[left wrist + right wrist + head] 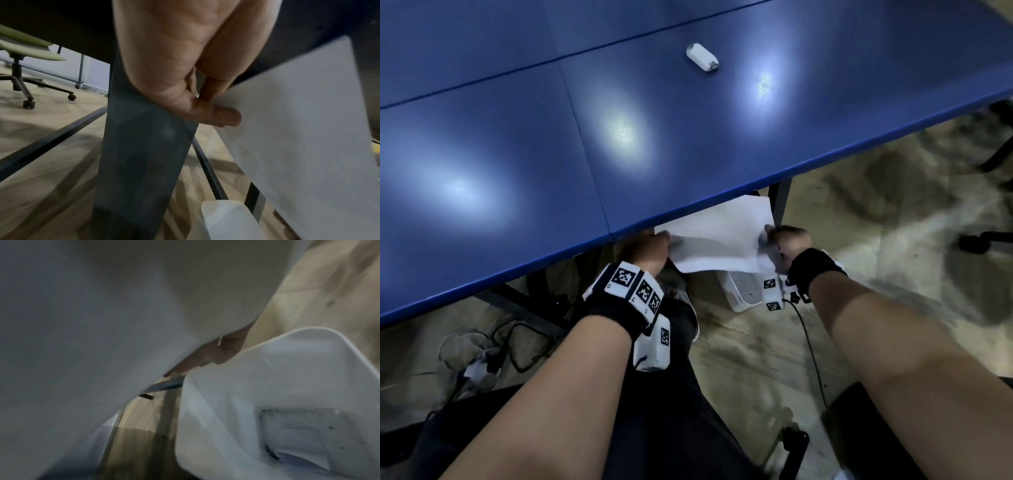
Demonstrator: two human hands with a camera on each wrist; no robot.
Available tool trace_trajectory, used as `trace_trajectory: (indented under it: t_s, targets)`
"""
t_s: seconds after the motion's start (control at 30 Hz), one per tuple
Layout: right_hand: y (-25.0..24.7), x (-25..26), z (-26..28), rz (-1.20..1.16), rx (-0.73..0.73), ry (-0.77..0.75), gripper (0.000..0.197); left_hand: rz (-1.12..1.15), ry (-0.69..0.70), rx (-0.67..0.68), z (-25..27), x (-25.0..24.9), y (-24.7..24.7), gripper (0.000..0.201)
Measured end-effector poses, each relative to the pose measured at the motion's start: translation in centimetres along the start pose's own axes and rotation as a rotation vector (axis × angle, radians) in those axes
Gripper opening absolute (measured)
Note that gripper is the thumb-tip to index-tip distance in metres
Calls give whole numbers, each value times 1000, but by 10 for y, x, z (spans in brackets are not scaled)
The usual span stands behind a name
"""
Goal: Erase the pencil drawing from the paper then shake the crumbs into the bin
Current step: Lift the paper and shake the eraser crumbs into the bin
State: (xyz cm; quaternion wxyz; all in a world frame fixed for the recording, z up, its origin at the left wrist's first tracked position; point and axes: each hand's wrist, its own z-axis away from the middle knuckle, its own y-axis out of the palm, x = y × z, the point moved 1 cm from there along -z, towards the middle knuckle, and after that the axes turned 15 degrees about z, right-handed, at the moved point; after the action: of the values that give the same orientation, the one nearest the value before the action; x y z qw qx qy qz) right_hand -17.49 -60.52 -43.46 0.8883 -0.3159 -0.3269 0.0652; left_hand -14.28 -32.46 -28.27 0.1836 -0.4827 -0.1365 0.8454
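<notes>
A white sheet of paper (722,236) hangs below the front edge of the blue table (551,154), over a white plastic bin (743,291) on the floor. My left hand (650,246) pinches the paper's left edge; its thumb (222,116) lies on the sheet (298,121). My right hand (787,240) grips the right edge. In the right wrist view the curved paper (102,321) fills the left, fingers (205,356) showing under it, and the bin (287,386) holds dark specks at its bottom. A white eraser (702,57) lies on the table's far side.
A grey table leg (144,154) stands just left of the paper, with black floor bars beside it. Cables and a power strip (482,359) lie on the floor at the left. A green office chair (24,53) stands beyond the table, another chair base (989,236) at the right.
</notes>
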Motion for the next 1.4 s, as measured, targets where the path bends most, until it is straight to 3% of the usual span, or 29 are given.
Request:
trace_trajectory:
  t_s: [0.13,0.27,0.37,0.43,0.53,0.63,0.8,0.87,1.0,1.07,1.17,1.27,1.4]
  targets:
    - [-25,24,17,-23,-34,-88,39,-210,12,-8,6,-9,-19,34]
    - [-46,42,84,-76,-61,-202,25,-325,17,23,35,-1,-56,42]
    - [-47,37,142,-172,8,-245,34,-384,-3,-4,62,26,-98,44]
    - [-47,33,179,-176,49,-310,28,-291,60,-38,88,41,-125,44]
    - [-47,39,232,-137,96,-408,14,-119,95,-97,132,62,-170,23]
    - [-46,58,286,-74,111,-560,22,-41,156,-100,173,73,-216,15]
    - [-66,117,368,-68,80,-754,20,185,235,-70,242,62,-287,6]
    - [-70,155,375,-89,53,-793,22,201,287,-161,245,39,-313,8]
    - [-68,248,354,-55,-11,-793,27,-50,289,-401,207,-23,-345,27]
    - [-63,290,333,40,-30,-757,29,-92,247,-437,172,-46,-351,36]
    - [-51,333,296,302,-75,-672,15,-298,173,-450,126,-67,-353,51]
    - [-36,355,264,681,-240,-625,39,-366,133,-476,87,-74,-353,50]
    - [-22,365,245,726,-225,-510,39,-465,42,-461,61,-76,-345,53]
